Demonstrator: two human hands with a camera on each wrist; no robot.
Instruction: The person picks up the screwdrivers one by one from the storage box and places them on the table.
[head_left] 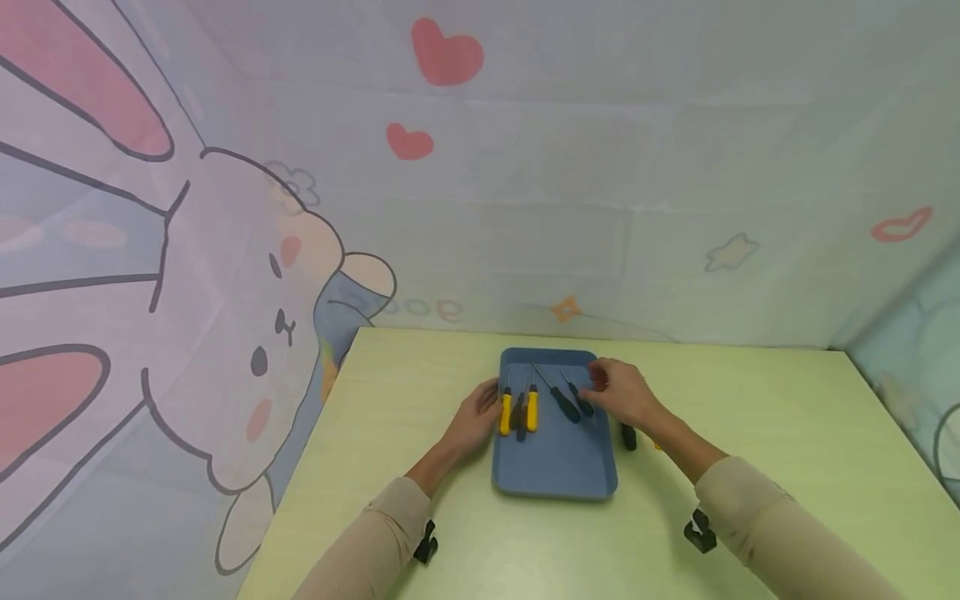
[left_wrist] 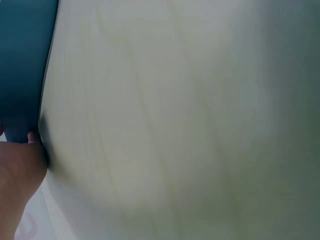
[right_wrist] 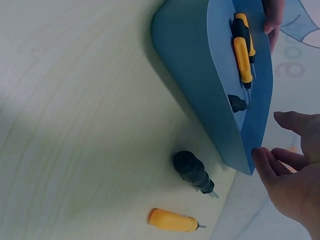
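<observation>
"Blue up front: saw a tray resting on the table, right between the two hands. Held what?"

"Held screwdrivers. Noticed two yellow-handled screwdrivers just beside the left hand, with something dark lying between, and dark-handled screwdrivers nearer the right hand."

"Why laid out like that?"

"Probably for easy picking up: turned handles toward the wrists and pointed shafts away, beyond the fingers."

"And on the left side?"

"Clasped the tray's edge with the left hand, thumb at the rim and fingers outside. Likely steadied against sliding."

"Gripped with the right as well?"

"Not visibly. Showed the right thumb and fingers apart at the far corner, apparently touching the wall. Perhaps balanced the left hand's hold."

"Posed how?"

"Angled both hands inward from opposite sides, with forearms slanting and sleeves ending short of the wrists. Bent the right fingers loosely across the corner; reached farther forward than on the left."

"Found anything outside?"

"Found a black screwdriver and a yellow screwdriver on the table, below the right hand; perhaps put within easy reach. Beyond the left hand, saw a backdrop printed with a rabbit."
</observation>
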